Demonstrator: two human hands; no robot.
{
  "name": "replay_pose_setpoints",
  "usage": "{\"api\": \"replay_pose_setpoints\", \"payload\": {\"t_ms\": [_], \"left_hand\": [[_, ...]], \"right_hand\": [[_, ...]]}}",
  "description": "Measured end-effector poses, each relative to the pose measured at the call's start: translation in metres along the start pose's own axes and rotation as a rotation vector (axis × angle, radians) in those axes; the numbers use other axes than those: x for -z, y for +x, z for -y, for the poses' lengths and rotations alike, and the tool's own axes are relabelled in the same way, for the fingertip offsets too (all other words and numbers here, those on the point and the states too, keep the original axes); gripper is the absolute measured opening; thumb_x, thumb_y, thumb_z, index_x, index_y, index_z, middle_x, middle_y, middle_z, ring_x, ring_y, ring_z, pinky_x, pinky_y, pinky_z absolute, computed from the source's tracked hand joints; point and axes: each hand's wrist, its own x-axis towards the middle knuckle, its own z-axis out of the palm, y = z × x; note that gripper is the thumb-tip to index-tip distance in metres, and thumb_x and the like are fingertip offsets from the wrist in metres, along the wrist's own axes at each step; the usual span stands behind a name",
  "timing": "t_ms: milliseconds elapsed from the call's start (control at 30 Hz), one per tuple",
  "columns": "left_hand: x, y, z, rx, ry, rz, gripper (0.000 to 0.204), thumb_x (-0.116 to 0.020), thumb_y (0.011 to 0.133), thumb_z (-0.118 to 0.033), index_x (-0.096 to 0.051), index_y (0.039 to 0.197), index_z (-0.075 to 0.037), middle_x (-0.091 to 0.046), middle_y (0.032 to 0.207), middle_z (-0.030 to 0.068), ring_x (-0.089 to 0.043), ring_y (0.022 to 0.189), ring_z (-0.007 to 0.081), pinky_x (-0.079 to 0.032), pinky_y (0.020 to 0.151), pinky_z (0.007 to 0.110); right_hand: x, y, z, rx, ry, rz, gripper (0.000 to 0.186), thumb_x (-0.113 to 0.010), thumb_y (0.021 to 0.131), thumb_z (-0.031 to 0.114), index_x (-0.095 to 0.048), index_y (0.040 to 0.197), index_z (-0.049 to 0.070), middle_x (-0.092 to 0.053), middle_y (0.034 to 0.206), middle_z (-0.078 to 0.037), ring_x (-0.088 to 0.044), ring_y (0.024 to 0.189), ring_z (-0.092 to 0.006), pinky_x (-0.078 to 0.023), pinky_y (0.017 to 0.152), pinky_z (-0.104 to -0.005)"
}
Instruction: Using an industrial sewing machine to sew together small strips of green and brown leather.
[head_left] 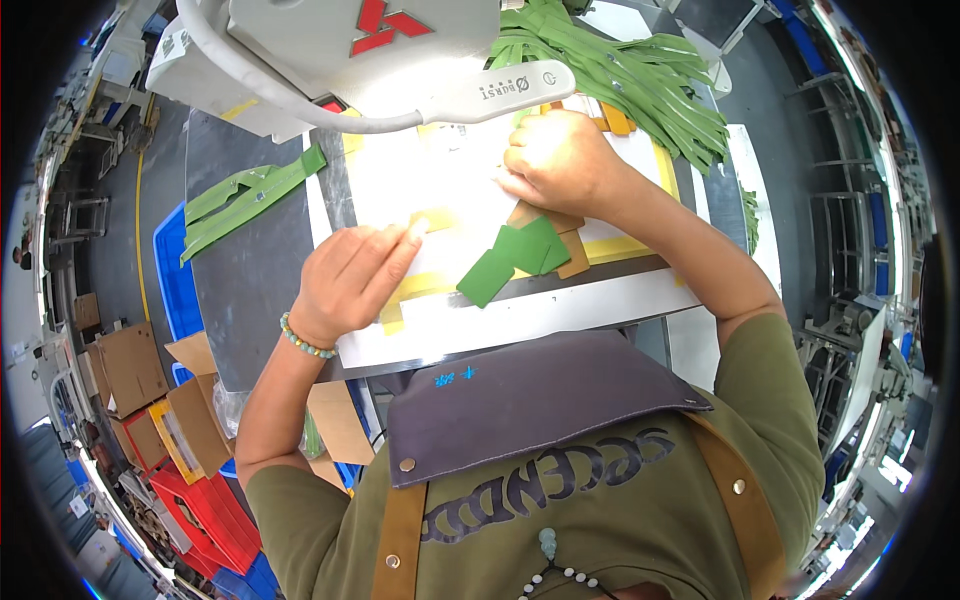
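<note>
Patches (530,247), green, flat | likely light, bendable — pinch a free corner | your left fingers (390,262) pinched, right fingers (517,160) curled — contents unclear

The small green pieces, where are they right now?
Head view, near the centre: the small green pieces lie just below the right hand, overlapping brown pieces.

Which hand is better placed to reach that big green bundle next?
Probably the right hand: it's nearer the green bundle, while the left hand is farther off, across the bright surface.
</note>
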Motion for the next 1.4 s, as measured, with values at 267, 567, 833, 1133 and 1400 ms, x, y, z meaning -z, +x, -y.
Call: {"api": "replay_pose_setpoints", "payload": {"t_ms": [267,567,833,1133,1400], "left_hand": [[-0.017,0.009,0.014,0.055,-0.037,0.042,0.041,-0.079,0.074,0.005,-0.077,0.113,-0.002,-0.071,0.106,0.0099,-0.070,0.086,0.0246,-0.058,0.070,0.033],[-0.049,0.030,0.036,-0.019,0.043,0.113,0.041,-0.074,0.077,-0.003,-0.075,0.117,0.001,-0.070,0.110,0.0109,-0.070,0.095,0.0258,-0.059,0.077,0.035],[-0.067,0.038,0.054,-0.012,-0.029,0.187,0.035,-0.074,0.080,-0.005,-0.075,0.115,0.000,-0.073,0.109,0.0073,-0.071,0.098,0.0229,-0.060,0.080,0.033],[-0.070,0.054,0.056,-0.168,0.085,0.226,0.013,-0.074,0.082,-0.005,-0.072,0.095,-0.004,-0.066,0.098,0.0005,-0.070,0.089,0.0160,-0.061,0.077,0.030],[-0.069,0.074,0.040,-0.055,0.155,0.290,0.008,-0.069,0.083,-0.006,-0.070,0.090,-0.003,-0.065,0.096,0.0051,-0.067,0.085,0.0162,-0.058,0.073,0.029]], "right_hand": [[0.002,0.011,-0.015,-0.126,0.410,-0.108,0.030,-0.070,0.094,0.019,-0.076,0.121,0.008,-0.074,0.109,-0.013,-0.069,0.102,-0.0331,-0.057,0.091,-0.0451],[-0.019,0.003,-0.017,-0.063,0.289,-0.080,0.026,-0.072,0.090,0.018,-0.076,0.115,0.013,-0.066,0.130,-0.008,-0.057,0.125,-0.0327,-0.045,0.110,-0.0486],[-0.010,0.001,-0.018,-0.126,0.458,-0.214,0.016,-0.073,0.089,0.010,-0.078,0.104,0.006,-0.073,0.114,-0.006,-0.067,0.108,-0.0281,-0.055,0.095,-0.0409],[-0.016,0.001,-0.020,-0.067,0.412,-0.213,0.019,-0.074,0.091,0.014,-0.079,0.106,0.006,-0.073,0.118,-0.005,-0.066,0.110,-0.0269,-0.054,0.098,-0.0411],[-0.014,0.013,-0.011,0.034,0.206,-0.134,0.025,-0.074,0.093,0.024,-0.078,0.112,0.008,-0.070,0.125,-0.007,-0.065,0.115,-0.0286,-0.050,0.102,-0.0438]]}}
